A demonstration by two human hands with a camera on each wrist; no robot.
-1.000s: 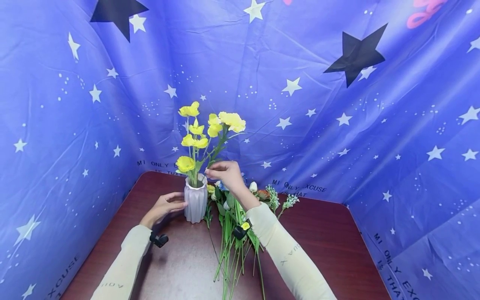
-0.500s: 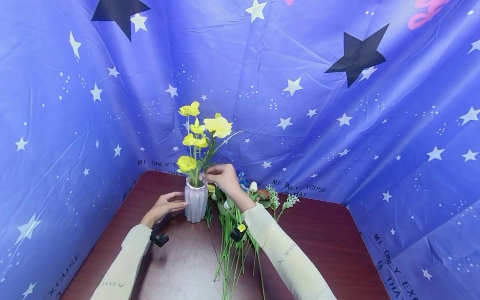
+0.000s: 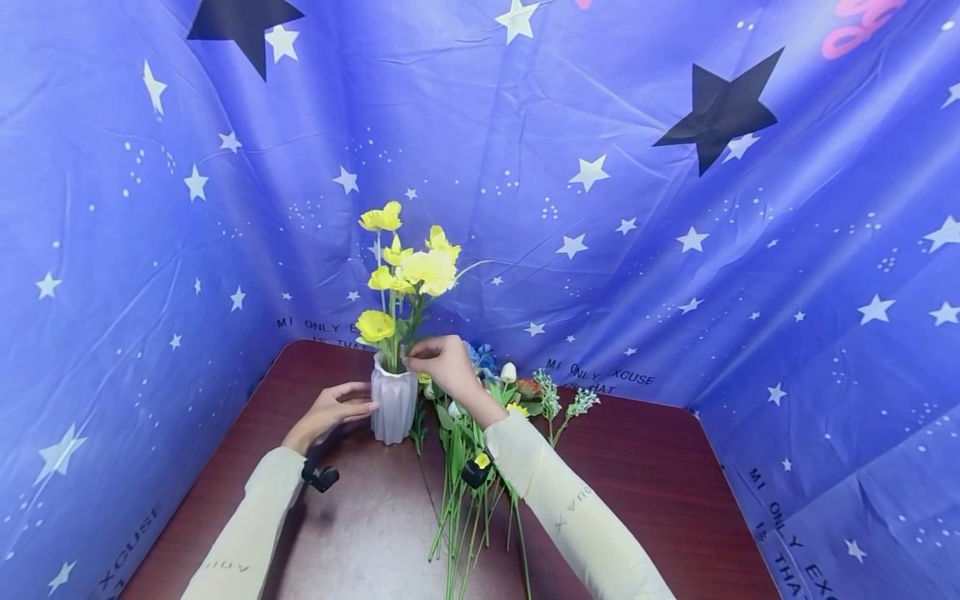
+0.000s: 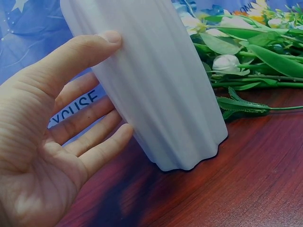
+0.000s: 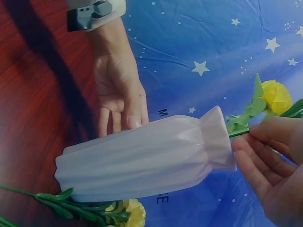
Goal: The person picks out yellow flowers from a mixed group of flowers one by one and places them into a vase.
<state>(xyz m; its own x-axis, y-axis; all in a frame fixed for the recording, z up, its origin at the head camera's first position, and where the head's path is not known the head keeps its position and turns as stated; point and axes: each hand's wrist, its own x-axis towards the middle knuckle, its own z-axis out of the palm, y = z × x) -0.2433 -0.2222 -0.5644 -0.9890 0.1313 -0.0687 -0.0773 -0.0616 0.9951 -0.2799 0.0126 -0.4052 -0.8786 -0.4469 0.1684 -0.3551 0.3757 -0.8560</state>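
Note:
A pale lilac-white fluted vase (image 3: pixel 393 407) stands upright on the table with several yellow flowers (image 3: pixel 375 326) in it. My right hand (image 3: pixel 447 363) is at the vase's mouth, pinching the green stem of a ruffled yellow flower (image 3: pixel 429 272) between thumb and fingers. In the right wrist view that stem (image 5: pixel 239 133) runs into the opening. On the vase's left side, my left hand (image 3: pixel 330 417) touches the wall with relaxed, nearly straight fingers. The left wrist view has its thumb (image 4: pixel 112 38) on the vase's side and some fingertips hidden behind it.
Right of the vase lies a pile of flowers, their long green stems (image 3: pixel 457 517) pointing toward me. Among them are a white tulip (image 3: pixel 508 372), blue blooms (image 3: pixel 482 358) and pale sprigs (image 3: pixel 581 403). A blue star-printed cloth (image 3: pixel 525 208) hangs around the brown table (image 3: pixel 637 483).
My right hand has come down and slightly left to the vase's rim. The ruffled yellow flower has dropped lower and leaned in toward the other blooms. My left hand has stayed at the vase.

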